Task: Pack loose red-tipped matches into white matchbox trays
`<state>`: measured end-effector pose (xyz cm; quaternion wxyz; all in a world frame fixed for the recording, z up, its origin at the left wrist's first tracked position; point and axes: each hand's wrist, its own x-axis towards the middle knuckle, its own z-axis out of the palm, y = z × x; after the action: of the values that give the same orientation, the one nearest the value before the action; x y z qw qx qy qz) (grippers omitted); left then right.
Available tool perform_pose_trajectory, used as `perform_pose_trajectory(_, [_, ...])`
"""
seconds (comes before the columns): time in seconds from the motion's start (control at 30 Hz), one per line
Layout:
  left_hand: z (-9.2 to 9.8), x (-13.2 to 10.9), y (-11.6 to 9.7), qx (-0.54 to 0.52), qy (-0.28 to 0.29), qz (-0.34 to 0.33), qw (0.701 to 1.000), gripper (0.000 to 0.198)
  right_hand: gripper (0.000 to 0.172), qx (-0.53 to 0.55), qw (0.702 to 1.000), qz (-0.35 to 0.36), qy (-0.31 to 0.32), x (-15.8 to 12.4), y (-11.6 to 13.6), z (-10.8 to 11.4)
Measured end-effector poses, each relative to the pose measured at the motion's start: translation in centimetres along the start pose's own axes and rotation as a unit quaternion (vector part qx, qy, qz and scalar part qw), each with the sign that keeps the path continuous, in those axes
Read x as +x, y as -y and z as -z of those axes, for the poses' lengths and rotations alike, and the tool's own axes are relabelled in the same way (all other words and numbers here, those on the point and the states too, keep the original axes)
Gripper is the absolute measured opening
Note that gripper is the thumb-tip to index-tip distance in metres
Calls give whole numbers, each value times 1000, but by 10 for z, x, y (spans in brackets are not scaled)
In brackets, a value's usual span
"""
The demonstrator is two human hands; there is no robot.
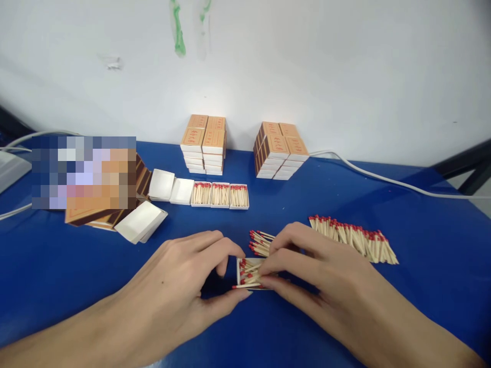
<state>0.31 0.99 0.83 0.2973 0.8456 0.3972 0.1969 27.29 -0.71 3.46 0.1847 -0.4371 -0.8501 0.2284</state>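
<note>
A white matchbox tray (pixel 238 273) with red-tipped matches in it lies on the blue table between my hands. My left hand (pixel 187 278) steadies its left end, index finger at the far corner and thumb at the near edge. One match (pixel 245 286) lies across that near edge beside the thumb. Over the right part of the tray, my right hand (pixel 314 276) has its fingers pinched on matches, partly hiding them. Just behind the tray is a small heap of matches (pixel 261 243), partly covered by the right hand. A long row of loose matches (pixel 355 239) spreads farther right.
Three filled trays (pixel 220 194) stand in line with empty trays (pixel 181 191). Behind them are two stacks of closed matchboxes, a left stack (pixel 203 144) and a right stack (pixel 281 150). Matchbox sleeves (pixel 111 219) lie left, beside a blurred patch. A white cable (pixel 383 179) crosses the right.
</note>
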Motion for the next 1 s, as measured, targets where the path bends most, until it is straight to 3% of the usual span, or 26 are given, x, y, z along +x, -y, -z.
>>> perform_pose_trajectory(0.13, [-1, -1, 2, 0, -16, 0, 1000, 23, 15, -10, 997, -50, -50, 1, -3, 11])
perform_pose_trajectory(0.33, [1, 2, -1, 12, -28, 17, 999, 26, 14, 25, 997, -74, 10, -1, -8, 12])
perform_pose_trajectory(0.53, [-1, 2, -1, -83, -12, 59, 995, 39, 16, 35, 998, -61, -2, -1, 1, 3])
perform_pose_trajectory(0.7, [2, 4, 0, -145, 5, 51, 988, 13, 10, 53, 996, -71, 6, -1, 2, 7])
perform_pose_trajectory(0.77, [3, 5, -1, -139, 6, 39, 990, 12, 7, 61, 996, -67, 16, -2, 1, 8])
perform_pose_trajectory(1.0, [-3, 6, -6, -104, -67, -3, 992, 23, 6, 66, 994, -85, 38, -6, -1, -1])
